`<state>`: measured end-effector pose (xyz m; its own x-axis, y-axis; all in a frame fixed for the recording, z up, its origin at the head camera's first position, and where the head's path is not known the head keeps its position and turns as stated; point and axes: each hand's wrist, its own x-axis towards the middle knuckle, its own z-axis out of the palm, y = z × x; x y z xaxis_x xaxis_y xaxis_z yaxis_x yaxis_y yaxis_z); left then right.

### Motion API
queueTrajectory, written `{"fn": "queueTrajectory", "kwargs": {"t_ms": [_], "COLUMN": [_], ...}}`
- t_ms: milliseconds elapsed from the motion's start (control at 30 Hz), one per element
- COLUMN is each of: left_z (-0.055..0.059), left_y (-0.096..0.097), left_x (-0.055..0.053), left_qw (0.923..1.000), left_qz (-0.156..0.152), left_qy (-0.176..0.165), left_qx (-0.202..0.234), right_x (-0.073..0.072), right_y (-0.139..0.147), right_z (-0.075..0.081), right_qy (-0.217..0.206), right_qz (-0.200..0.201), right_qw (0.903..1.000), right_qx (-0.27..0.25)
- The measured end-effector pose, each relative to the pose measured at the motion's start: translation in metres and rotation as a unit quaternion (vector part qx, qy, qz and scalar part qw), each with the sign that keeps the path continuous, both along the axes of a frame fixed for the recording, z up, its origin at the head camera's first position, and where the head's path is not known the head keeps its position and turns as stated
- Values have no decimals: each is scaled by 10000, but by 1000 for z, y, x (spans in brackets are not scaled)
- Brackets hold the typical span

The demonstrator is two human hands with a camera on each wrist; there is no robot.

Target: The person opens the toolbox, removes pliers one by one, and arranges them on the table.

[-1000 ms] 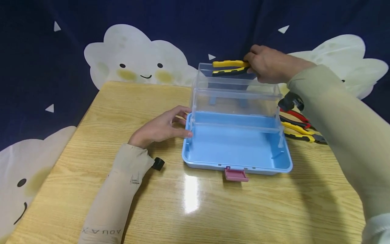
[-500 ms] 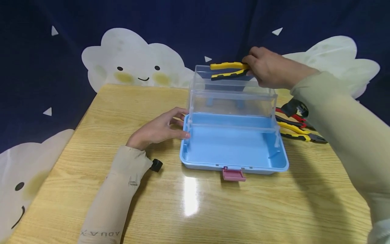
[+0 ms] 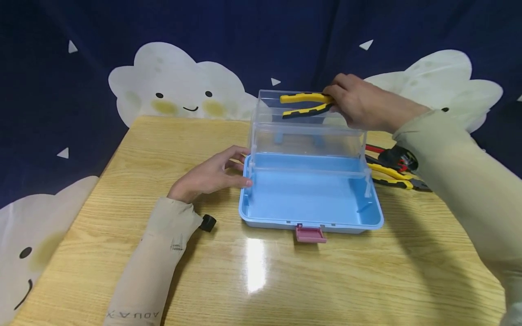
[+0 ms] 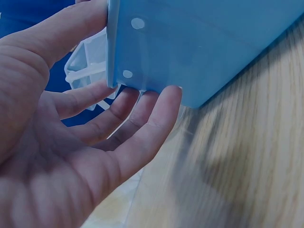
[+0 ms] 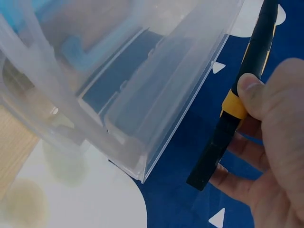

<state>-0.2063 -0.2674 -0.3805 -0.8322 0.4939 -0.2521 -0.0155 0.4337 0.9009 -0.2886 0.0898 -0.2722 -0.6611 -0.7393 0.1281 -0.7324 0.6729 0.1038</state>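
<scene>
A light blue toolbox stands open on the table, its clear plastic trays raised at the back. My left hand holds its left end: the thumb lies over the rim, and the left wrist view shows the fingertips against the outer blue wall. Up over the trays, my right hand grips yellow-and-black pliers near the head, with the handles pointing left and spread apart. In the right wrist view the thumb presses on the pliers beside the clear tray edge; the fingers lie behind.
Yellow-and-black pliers and a red-and-black handled tool lie right of the toolbox, partly behind my right wrist. A pink latch hangs at the front. Behind the wooden table is a dark blue cloud-print curtain.
The right hand has lowered slightly with the pliers toward the trays, and the handles appear farther apart. The left hand keeps its place on the toolbox; the whole head view has shifted a little.
</scene>
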Motion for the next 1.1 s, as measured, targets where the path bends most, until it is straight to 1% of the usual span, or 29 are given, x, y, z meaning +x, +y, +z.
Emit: {"fn": "queueTrajectory", "kwargs": {"t_ms": [167, 300, 367, 533, 633, 933, 1100], "left_z": [1, 2, 2, 1, 1, -1, -1], "left_y": [0, 1, 1, 2, 2, 1, 1], "left_x": [0, 1, 1, 1, 1, -1, 0], "left_qw": [10000, 10000, 10000, 10000, 10000, 9998, 9998], "left_qz": [33, 58, 48, 23, 8, -69, -74], "left_qy": [-6, -9, -12, 6, 18, 163, 156], "left_qx": [9, -1, -5, -35, -42, 1, 29], "right_x": [6, 11, 14, 22, 27, 39, 45], "right_y": [3, 4, 4, 6, 7, 14, 17], "right_z": [-3, -6, -7, -8, -8, -12, -15], "right_qy": [140, 276, 323, 380, 410, 692, 799], "right_qz": [329, 497, 530, 430, 449, 883, 968], "right_qw": [9988, 9974, 9969, 9969, 9964, 9899, 9870], "right_qx": [-336, -443, -491, -536, -585, -866, -1001]}}
